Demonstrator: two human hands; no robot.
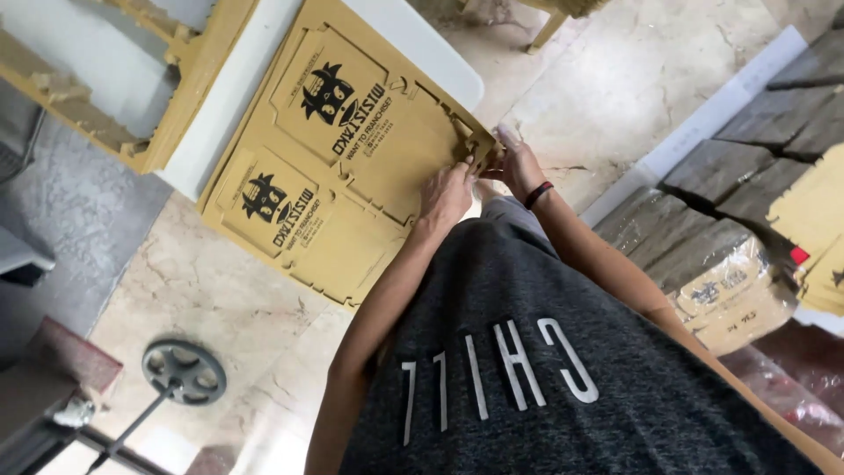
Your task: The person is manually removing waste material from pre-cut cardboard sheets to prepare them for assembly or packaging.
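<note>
Both my left hand (446, 195) and right hand (519, 164) pinch the cardboard sheet's (338, 149) edge at frame centre, sheet spreading upper left.

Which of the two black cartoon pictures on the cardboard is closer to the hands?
The upper black print is closer to the left hand and right hand; the other print lies farther off.

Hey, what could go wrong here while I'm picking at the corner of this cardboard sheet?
Both hands, left hand and right hand, pinch one small tab at the die-cut cardboard sheet corner; it may tear. The sheet overhangs the white table edge, so it might slide off or bend.
</note>
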